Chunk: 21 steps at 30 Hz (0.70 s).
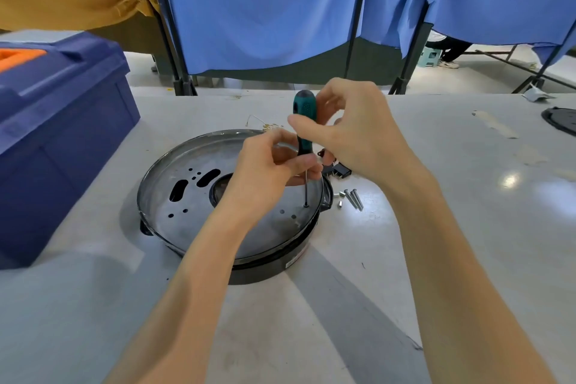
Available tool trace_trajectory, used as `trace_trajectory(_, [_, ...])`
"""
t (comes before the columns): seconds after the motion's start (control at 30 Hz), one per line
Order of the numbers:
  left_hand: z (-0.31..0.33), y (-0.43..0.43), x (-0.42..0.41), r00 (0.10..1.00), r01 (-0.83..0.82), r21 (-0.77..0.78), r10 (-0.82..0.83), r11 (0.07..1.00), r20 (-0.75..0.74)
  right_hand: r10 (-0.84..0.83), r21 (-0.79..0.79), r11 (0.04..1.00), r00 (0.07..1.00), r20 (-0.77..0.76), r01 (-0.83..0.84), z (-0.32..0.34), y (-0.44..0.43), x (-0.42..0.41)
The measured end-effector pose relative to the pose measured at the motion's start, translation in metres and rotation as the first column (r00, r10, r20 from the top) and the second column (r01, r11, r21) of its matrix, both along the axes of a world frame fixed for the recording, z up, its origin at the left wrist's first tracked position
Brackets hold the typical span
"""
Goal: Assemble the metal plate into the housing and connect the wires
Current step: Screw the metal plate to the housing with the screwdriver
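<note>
Sitting in the black housing [265, 271] mid-way along the bench [467, 212], the plate [187, 212] looks thin, stiff, slick and holed; likely light, best held by its rim. The left hand [268, 168] pinches the screwdriver [304, 109] low, the right hand [358, 137] wraps its ribbed teal handle, tip in 1 hole. Screws [353, 199] lie right.

Both bare forearms reach forward; the left hand [268, 165] pinches the screwdriver [304, 106] low, the right hand [355, 134] grips its handle.

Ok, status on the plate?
Right hand grips screwdriver handle, left hand pinches shaft. Tip at hole in metal plate, plate seated in housing. Nothing obstructing.
</note>
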<state>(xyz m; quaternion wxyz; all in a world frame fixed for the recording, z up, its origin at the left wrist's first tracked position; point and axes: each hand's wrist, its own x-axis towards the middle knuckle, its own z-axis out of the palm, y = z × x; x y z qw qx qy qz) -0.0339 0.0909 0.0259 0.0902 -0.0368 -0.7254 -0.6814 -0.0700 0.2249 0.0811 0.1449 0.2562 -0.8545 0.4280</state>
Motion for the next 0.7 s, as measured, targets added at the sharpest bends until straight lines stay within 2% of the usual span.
trace_trajectory(0.07, [-0.0004, -0.0003, 0.0005, 0.999, 0.04, -0.007, -0.04, 0.999, 0.0, 0.029, 0.008, 1.0, 0.999, -0.03, -0.029, 0.0016, 0.0017, 0.0017])
trace_trajectory(0.13, [0.0009, -0.0015, 0.0017, 0.997, 0.073, -0.009, -0.073, 0.997, 0.004, 0.066, -0.06, 0.996, 0.997, -0.049, -0.069, 0.0029, 0.0015, 0.0037])
trace_trajectory(0.27, [0.0014, 0.0027, 0.001, 0.999, 0.043, 0.012, -0.043, 0.999, 0.021, -0.02, -0.121, 0.993, 0.999, -0.048, 0.014, 0.0, -0.0043, 0.0037])
trace_trajectory(0.33, [0.0008, 0.0048, 0.0004, 0.999, 0.037, 0.024, -0.037, 0.999, 0.019, -0.058, -0.109, 0.993, 0.998, -0.037, 0.053, 0.0001, -0.0048, 0.0031])
trace_trajectory(0.43, [-0.0005, 0.003, 0.0002, 0.998, 0.063, 0.016, -0.063, 0.998, 0.006, -0.076, 0.0, 0.997, 0.995, -0.059, 0.076, 0.0024, 0.0, 0.0033])
trace_trajectory(0.53, [0.0001, -0.0001, 0.0005, 0.997, 0.079, 0.01, -0.079, 0.997, 0.015, 0.001, -0.007, 1.0, 0.998, -0.064, -0.001, 0.0056, 0.0025, 0.0041])
trace_trajectory(0.6, [0.0013, 0.0004, 0.0003, 0.998, 0.057, 0.026, -0.057, 0.998, 0.016, 0.024, -0.04, 0.999, 0.998, -0.062, -0.026, 0.0054, 0.001, 0.0046])
trace_trajectory(0.7, [0.0008, 0.0021, -0.0002, 0.999, -0.02, 0.03, 0.019, 0.999, 0.027, -0.04, -0.08, 0.996, 0.998, -0.045, 0.036, 0.0014, -0.0021, 0.0033])
